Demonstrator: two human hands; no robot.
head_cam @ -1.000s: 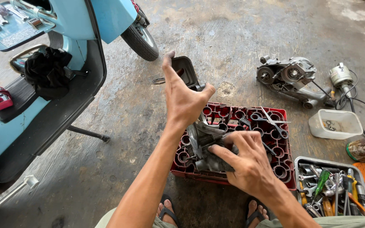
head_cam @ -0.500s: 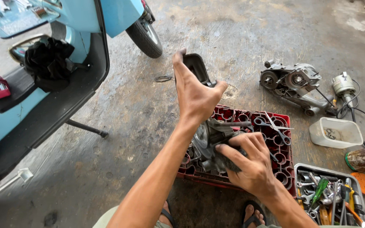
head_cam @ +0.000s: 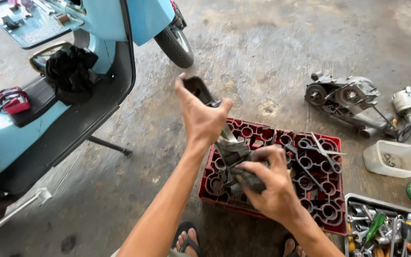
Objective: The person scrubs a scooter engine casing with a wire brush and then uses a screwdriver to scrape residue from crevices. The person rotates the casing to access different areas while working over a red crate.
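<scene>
Meanwhile, we note little change over the last second: our left hand point(head_cam: 203, 119) stays raised above the red crate point(head_cam: 322, 209), fingers closed around the upper end of the grey metal part point(head_cam: 229, 143), whose dark open end point(head_cam: 197, 88) pokes out beyond the knuckles. Compared with a second ago that hand has shifted only slightly, and the view has tipped a little so more of the floor ahead shows. Our right hand point(head_cam: 272, 185) remains lower down, clamped on the dark lower portion of the same part, which rests on the crate's near left area. Since both grips are unchanged, we judge the part is being steadied or worked on top of the crate rather than lifted away; what exactly the fingers do underneath is hidden.

Surface: bare concrete floor point(head_cam: 262, 52), stained and scuffed, carrying everything. The crate sits just in front of our sandalled feet point(head_cam: 186, 242). A pair of scissors point(head_cam: 327, 154) and pliers point(head_cam: 300, 159) lie across the crate's far right cells.

Surroundings: a grey tray of mixed hand tools point(head_cam: 386, 228) touches the crate's near right corner. Beyond it, a white plastic tub point(head_cam: 396, 159). Farther off on the right lies a grey engine assembly point(head_cam: 346, 100) with a small round motor unit point(head_cam: 406, 102) and trailing cables beside it. On the left stands a light blue scooter point(head_cam: 10, 133), dark cloth point(head_cam: 70, 71) bundled on its footboard, front wheel point(head_cam: 174, 43) towards the far side.
</scene>
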